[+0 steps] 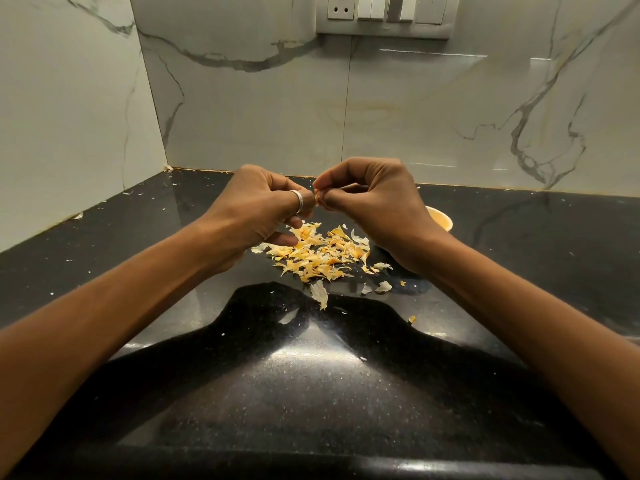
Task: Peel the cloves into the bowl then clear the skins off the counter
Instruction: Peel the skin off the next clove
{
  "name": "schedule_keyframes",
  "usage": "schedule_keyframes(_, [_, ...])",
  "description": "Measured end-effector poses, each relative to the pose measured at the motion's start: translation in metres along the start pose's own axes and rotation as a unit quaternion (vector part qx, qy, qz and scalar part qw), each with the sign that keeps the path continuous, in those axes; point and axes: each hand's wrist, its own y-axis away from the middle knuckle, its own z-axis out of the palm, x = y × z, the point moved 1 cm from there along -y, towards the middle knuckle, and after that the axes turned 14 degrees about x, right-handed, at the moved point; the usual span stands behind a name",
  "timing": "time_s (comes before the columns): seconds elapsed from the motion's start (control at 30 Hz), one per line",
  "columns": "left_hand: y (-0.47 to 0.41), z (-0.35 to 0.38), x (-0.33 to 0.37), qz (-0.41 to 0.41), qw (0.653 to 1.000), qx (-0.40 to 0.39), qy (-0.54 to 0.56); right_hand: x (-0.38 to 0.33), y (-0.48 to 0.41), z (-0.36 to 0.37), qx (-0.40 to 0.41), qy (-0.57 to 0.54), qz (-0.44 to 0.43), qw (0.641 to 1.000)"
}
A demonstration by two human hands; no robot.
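Note:
Both hands are raised together above the black counter point(311, 368). My left hand point(256, 209), a silver ring on one finger, and my right hand point(374, 199) pinch a small garlic clove point(317, 195) between their fingertips; only a sliver of the clove shows. Directly below lies a pile of yellowish skins point(318, 254), with a few loose pieces nearer to me. A pale bowl point(441, 218) stands behind my right wrist, mostly hidden by it.
Marble-patterned walls close the counter at the back and left, forming a corner. A socket and switch panel point(388, 15) is set high on the back wall. Tiny skin flecks dot the counter near the left wall.

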Motion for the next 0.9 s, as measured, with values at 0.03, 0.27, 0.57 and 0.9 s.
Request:
schedule_keyframes(0.03, [0.0006,0.0004,-0.0001,0.002,1.0,0.0,-0.001,-0.0002,0.0005,0.0005,0.0,0.002,-0.002,1.0])
schedule_keyframes(0.27, [0.0015,-0.0008,0.0014,0.001,1.0,-0.006,0.005,-0.0022,0.002,0.0003,-0.016,-0.054,0.052,0.997])
schedule_keyframes(0.57, [0.0004,-0.0017,0.0034,-0.026,0.999,-0.009,0.033,-0.0057,0.002,-0.0016,-0.032,-0.187,0.185,0.964])
schedule_keyframes(0.9, [0.0005,-0.0011,0.003,-0.037,0.999,-0.012,0.027,-0.0081,0.0008,-0.005,-0.027,-0.191,0.196,0.961])
